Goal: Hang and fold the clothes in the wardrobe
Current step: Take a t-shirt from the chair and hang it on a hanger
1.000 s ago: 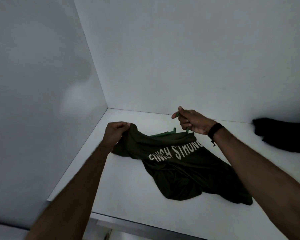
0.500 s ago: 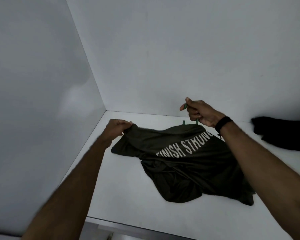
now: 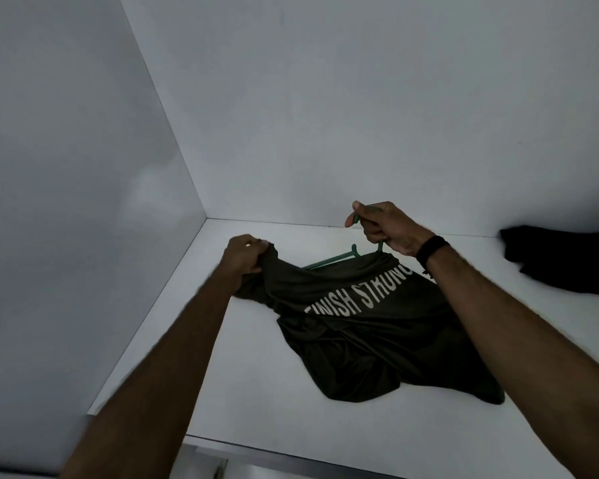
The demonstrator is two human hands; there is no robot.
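White side wall [image 3: 66, 202] far left. Left hand [image 3: 244, 255] bunches up corner of dark olive T-shirt [image 3: 370, 337], fingers curled tight round fabric, lifting it off white shelf [image 3: 222, 375]. Shirt sprawls mid-shelf, lettering "FINISH STRONG" facing up. Green hanger [image 3: 336, 260] pokes out by collar. Right hand [image 3: 382, 228] grips hanger's hook, fist closed; black wristband [image 3: 432, 248] on wrist. Black garment [image 3: 564, 261] heaped far right, well apart.

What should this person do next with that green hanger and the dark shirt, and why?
Probably draw the shirt's shoulder over the hanger's bare arm. The left hand grips the dark shirt at one edge, the right hand holds the green hanger by its hook, and one arm of the hanger sticks out uncovered while most of the shirt lies crumpled on the shelf.
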